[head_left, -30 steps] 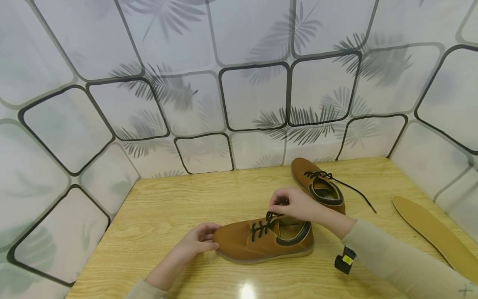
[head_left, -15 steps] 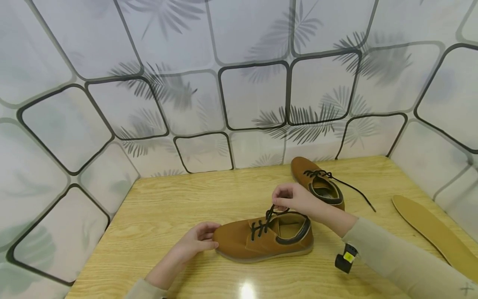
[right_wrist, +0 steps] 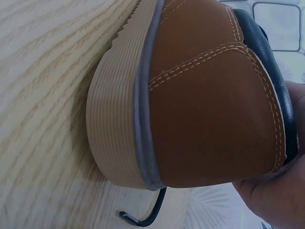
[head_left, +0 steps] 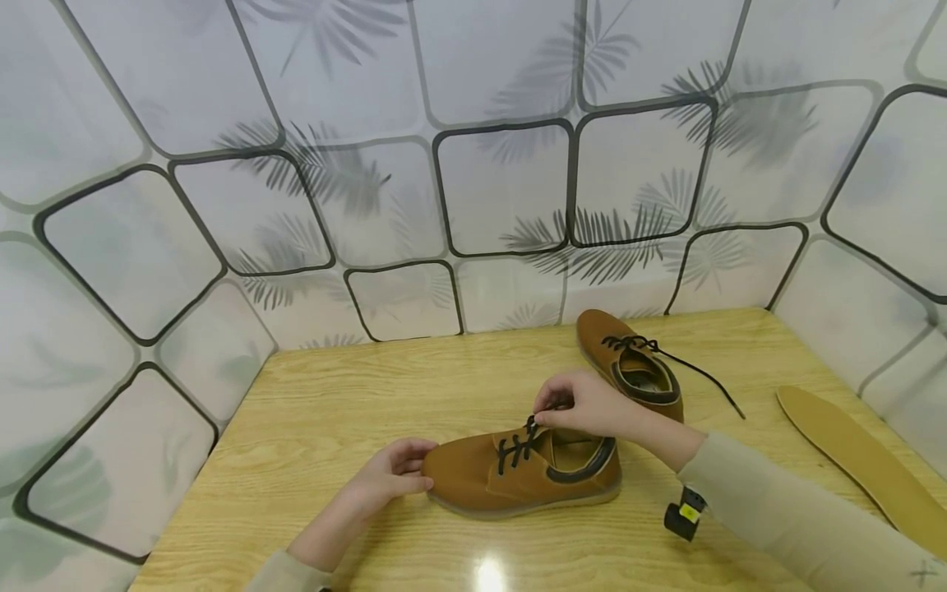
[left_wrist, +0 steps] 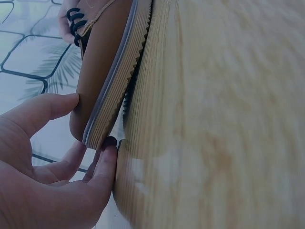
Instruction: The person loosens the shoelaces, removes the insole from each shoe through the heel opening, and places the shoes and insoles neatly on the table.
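A brown lace-up shoe [head_left: 462, 473] lies sole down on the table, its toe to the left. My left hand [head_left: 385, 481] holds the toe; in the left wrist view the thumb [left_wrist: 59, 105] presses the upper while fingers touch the sole edge. Above the shoe's opening, my right hand [head_left: 588, 404] pinches the black shoelace [head_left: 515, 450] near the top eyelets. Its fingertips hide part of the lace. The right wrist view shows the stitched heel [right_wrist: 214, 124] close up, with a black lace end [right_wrist: 152, 217] past it; which shoe that end belongs to, I cannot tell.
A matching brown shoe [head_left: 601, 333] stands behind my right hand, one long lace end [head_left: 710, 380] trailing right. A tan insole [head_left: 851, 444] lies at the table's right side. Patterned grey-white cloth [head_left: 510, 189] surrounds the wooden table [head_left: 355, 395].
My right hand lifted slightly with the lace, drawing a strand up, then came back down to the shoe's opening. The left hand and the shoe have stayed in place.
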A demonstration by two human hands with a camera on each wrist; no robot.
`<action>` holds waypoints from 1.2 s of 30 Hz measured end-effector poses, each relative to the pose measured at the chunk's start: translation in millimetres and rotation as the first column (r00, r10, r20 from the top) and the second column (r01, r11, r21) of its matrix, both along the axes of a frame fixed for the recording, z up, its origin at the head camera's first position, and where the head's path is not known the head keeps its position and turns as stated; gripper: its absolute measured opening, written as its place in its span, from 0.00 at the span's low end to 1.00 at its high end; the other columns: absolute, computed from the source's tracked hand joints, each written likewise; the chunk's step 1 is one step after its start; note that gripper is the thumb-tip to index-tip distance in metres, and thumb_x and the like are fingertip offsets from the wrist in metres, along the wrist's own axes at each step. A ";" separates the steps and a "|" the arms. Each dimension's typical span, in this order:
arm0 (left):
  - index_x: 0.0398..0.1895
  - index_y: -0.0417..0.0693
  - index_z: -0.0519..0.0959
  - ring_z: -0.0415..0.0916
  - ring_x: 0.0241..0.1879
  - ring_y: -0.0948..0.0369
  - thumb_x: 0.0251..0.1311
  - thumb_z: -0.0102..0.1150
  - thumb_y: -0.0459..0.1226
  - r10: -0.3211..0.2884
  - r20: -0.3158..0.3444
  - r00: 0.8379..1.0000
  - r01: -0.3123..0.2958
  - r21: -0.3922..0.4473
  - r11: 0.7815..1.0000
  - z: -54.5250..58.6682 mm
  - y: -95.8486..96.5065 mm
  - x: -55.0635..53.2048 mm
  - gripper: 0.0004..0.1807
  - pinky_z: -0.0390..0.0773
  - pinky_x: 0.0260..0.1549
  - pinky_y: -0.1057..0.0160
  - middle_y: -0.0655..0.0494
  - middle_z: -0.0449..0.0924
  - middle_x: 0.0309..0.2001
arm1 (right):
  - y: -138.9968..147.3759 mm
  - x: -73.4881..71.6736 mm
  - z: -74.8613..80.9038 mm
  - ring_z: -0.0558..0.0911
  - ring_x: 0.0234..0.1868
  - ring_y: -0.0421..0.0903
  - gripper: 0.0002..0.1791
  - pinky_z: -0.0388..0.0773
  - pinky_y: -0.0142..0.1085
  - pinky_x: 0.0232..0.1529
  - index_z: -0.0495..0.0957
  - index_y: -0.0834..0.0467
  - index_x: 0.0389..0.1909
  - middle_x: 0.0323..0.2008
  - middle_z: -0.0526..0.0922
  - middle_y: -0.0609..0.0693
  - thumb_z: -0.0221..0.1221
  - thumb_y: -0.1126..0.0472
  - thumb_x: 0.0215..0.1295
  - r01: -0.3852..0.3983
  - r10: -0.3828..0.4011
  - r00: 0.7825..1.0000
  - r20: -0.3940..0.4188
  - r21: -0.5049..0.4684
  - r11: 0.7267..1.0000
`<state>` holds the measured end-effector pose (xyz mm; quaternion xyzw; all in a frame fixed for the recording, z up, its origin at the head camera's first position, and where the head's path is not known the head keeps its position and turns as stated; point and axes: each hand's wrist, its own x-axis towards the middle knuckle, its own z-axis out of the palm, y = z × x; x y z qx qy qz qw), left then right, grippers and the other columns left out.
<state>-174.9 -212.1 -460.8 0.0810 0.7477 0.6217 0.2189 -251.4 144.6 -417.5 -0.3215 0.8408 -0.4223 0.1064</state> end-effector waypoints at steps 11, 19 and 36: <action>0.74 0.28 0.65 0.77 0.58 0.60 0.69 0.65 0.32 -0.017 0.004 1.000 0.017 0.008 1.000 0.1 -1.3 -0.1 0.34 0.78 0.57 0.66 0.37 0.73 0.69 | 0.9 -1.8 -0.6 0.82 0.37 0.37 0.04 0.80 0.33 0.41 0.86 0.58 0.37 0.36 0.88 0.49 0.64 0.63 0.74 0.045 -0.045 0.999 -0.020 0.018 0.999; 0.74 0.28 0.65 0.77 0.57 0.59 0.69 0.65 0.32 -0.023 -0.005 1.000 0.023 0.009 1.000 -0.9 -1.8 -0.5 0.34 0.78 0.57 0.68 0.38 0.73 0.68 | 1.0 -1.7 4.9 0.75 0.33 0.41 0.07 0.75 0.35 0.37 0.82 0.61 0.40 0.31 0.79 0.49 0.59 0.63 0.77 0.142 -0.136 0.987 0.088 -0.056 0.988; 0.73 0.29 0.66 0.77 0.58 0.60 0.68 0.66 0.32 -0.004 0.000 1.000 0.004 -0.005 1.000 -2.1 -1.2 -0.9 0.34 0.78 0.57 0.67 0.38 0.74 0.69 | 5.9 -7.1 19.2 0.73 0.34 0.42 0.11 0.75 0.38 0.41 0.75 0.66 0.45 0.34 0.76 0.48 0.49 0.63 0.83 0.289 -0.217 0.928 0.303 -0.218 0.932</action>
